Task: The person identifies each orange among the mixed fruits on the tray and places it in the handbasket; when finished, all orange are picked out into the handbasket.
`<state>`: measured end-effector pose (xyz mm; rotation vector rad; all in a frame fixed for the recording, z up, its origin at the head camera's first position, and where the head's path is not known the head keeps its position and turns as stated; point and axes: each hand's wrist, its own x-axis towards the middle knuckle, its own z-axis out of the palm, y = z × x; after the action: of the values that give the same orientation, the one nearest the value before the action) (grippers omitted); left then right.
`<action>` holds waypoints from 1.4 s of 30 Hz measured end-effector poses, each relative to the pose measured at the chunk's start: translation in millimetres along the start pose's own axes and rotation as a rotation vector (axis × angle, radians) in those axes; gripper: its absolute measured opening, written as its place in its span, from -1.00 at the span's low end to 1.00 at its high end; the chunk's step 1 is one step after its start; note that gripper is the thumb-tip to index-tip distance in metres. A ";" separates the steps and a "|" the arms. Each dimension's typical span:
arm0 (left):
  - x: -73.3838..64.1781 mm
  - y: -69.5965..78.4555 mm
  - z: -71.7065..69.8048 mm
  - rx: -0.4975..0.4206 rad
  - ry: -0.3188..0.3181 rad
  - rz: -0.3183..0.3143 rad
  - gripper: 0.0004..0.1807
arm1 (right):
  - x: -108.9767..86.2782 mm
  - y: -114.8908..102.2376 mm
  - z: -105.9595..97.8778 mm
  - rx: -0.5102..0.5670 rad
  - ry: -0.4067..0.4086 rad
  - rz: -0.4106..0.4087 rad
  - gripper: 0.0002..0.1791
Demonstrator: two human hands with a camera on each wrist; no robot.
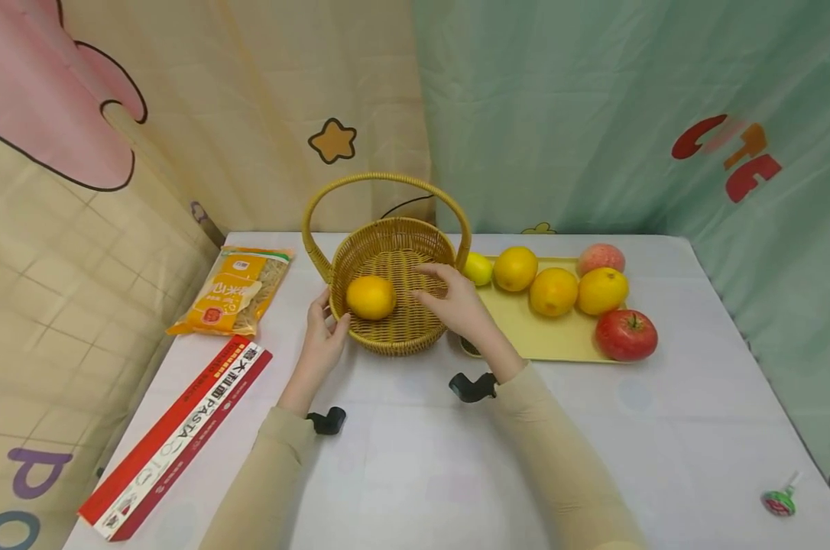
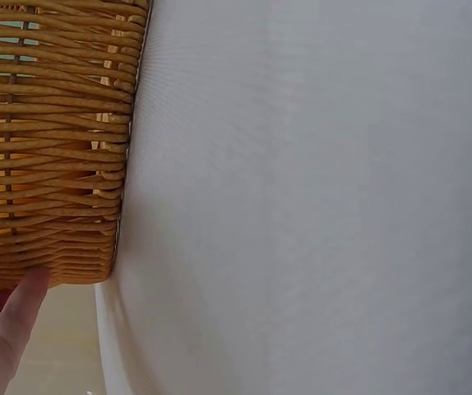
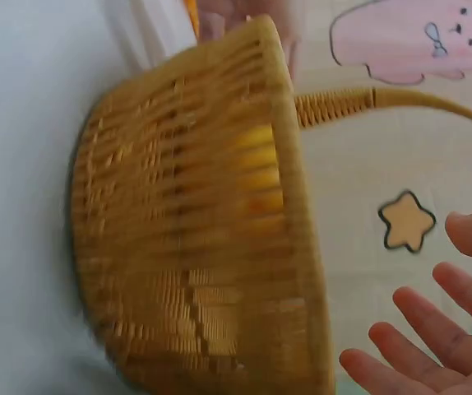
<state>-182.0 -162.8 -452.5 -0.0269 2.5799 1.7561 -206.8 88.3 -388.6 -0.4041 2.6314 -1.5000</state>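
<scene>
A woven wicker basket (image 1: 397, 347) with a tall arched handle stands on the white table. Inside it, on the left, lies a yellow-orange fruit like an orange or lemon (image 1: 371, 298), which shows through the weave in the right wrist view. My left hand (image 1: 323, 336) rests against the basket's left outer side, its thumb by the rim; in the left wrist view a straight finger (image 2: 24, 304) touches the wicker. Over the basket's right part hovers my right hand (image 1: 456, 302), fingers spread, nothing in it and apart from the fruit.
Right of the basket, a yellow tray (image 1: 525, 336) bears several yellow fruits (image 1: 554, 292), a peach (image 1: 601, 260) and a red apple (image 1: 626, 334). To the left lie an orange food bag (image 1: 229, 294) and a long pasta box (image 1: 177, 439). A lollipop (image 1: 779, 500) lies front right.
</scene>
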 end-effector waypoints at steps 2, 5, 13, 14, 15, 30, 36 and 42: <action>0.2 0.1 0.0 0.003 -0.006 -0.002 -0.29 | -7.9 8.9 -12.3 0.036 0.026 0.004 -0.49; 0.4 0.6 0.1 0.002 -0.014 -0.001 -0.29 | -20.5 22.7 -30.4 0.072 0.073 0.036 -0.51; -1.5 0.8 0.0 -0.005 -0.015 0.008 -0.29 | -50.2 58.4 -70.3 0.053 0.227 0.077 -0.47; -1.6 0.6 -0.2 -0.006 -0.017 0.011 -0.29 | -53.2 62.1 -74.6 0.046 0.250 0.084 -0.46; -1.7 0.6 -0.3 -0.007 -0.018 0.010 -0.29 | -56.1 65.5 -78.7 0.037 0.273 0.095 -0.45; -0.1 1.0 0.6 -0.019 -0.020 0.044 -0.29 | -71.6 89.8 -112.0 -0.153 0.474 0.268 -0.27; 0.3 -1.3 0.0 -0.016 -0.022 0.036 -0.29 | -66.8 100.5 -108.0 -0.151 0.466 0.325 -0.22; -4.2 5.3 -1.6 -0.014 -0.032 -0.001 -0.28 | -60.0 103.6 -97.3 -0.180 0.495 0.384 -0.19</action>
<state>-178.0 -162.3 -446.9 -0.0010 2.5455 1.7589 -188.1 235.6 -430.3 0.5082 2.9759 -1.3743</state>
